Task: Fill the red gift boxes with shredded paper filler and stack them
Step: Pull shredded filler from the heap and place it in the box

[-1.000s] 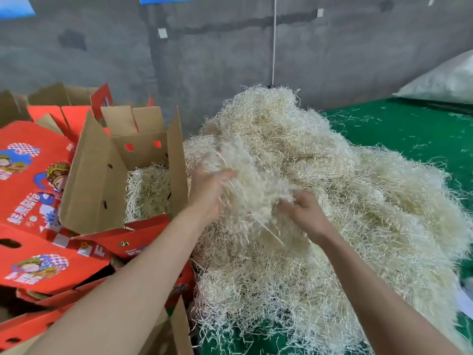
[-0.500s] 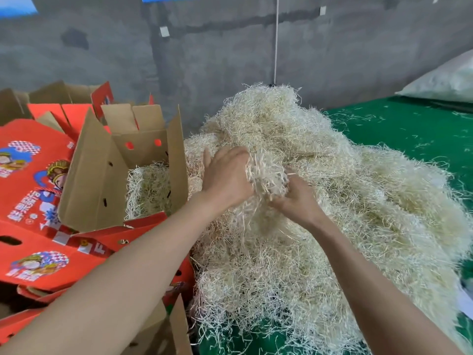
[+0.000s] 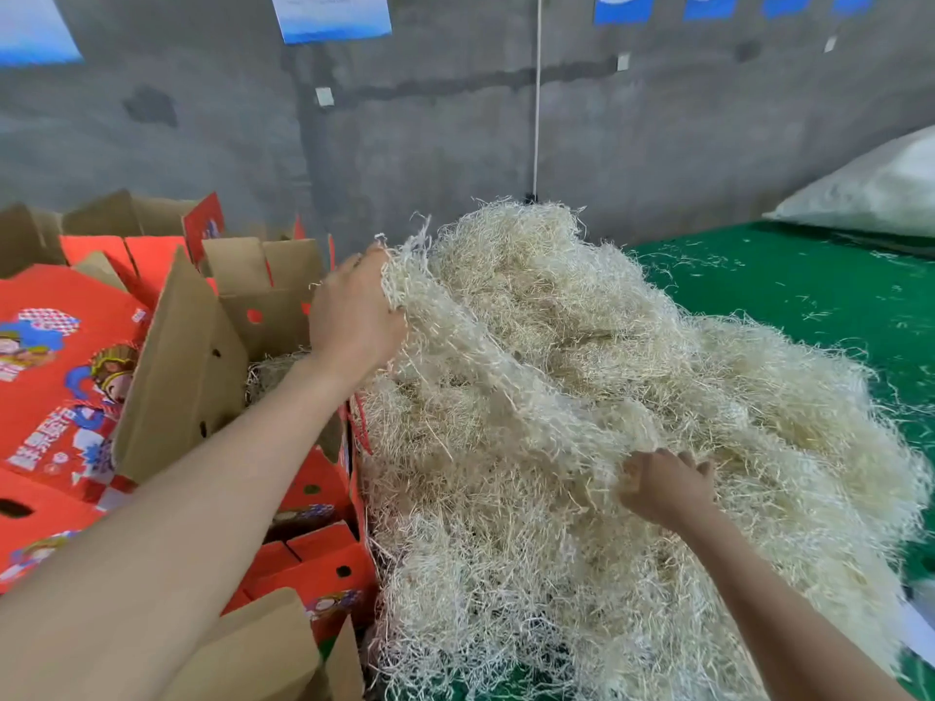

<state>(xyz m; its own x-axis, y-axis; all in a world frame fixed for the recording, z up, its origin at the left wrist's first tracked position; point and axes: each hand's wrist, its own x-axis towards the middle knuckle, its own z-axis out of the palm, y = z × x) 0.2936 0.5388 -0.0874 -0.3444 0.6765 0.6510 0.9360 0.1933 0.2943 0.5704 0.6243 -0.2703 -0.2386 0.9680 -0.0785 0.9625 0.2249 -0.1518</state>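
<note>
Currently gathering filler: clutching a tuft of the shredded paper point(image 3: 582, 397) with the left hand point(image 3: 354, 321) just beside the open box point(image 3: 202, 376), and gripping the heap lower with the right hand point(image 3: 668, 490) on the green table point(image 3: 809, 285). Next, probably tearing the tuft free and dropping it left into that box.

The left hand point(image 3: 354, 316) rose and went left from the middle of the heap of pale cream shredded paper filler point(image 3: 708, 397). It ended just beside the right wall of the open red cardboard gift box point(image 3: 202, 376), fingers curled on the filler's upper edge. The right hand point(image 3: 668, 490) drew away from it, down and nearer, gripping filler low on the heap. The hands, close together before, ended well apart. The compact clump they had held was pulled out into a long loose band point(image 3: 506, 376) slanting between them.
</note>
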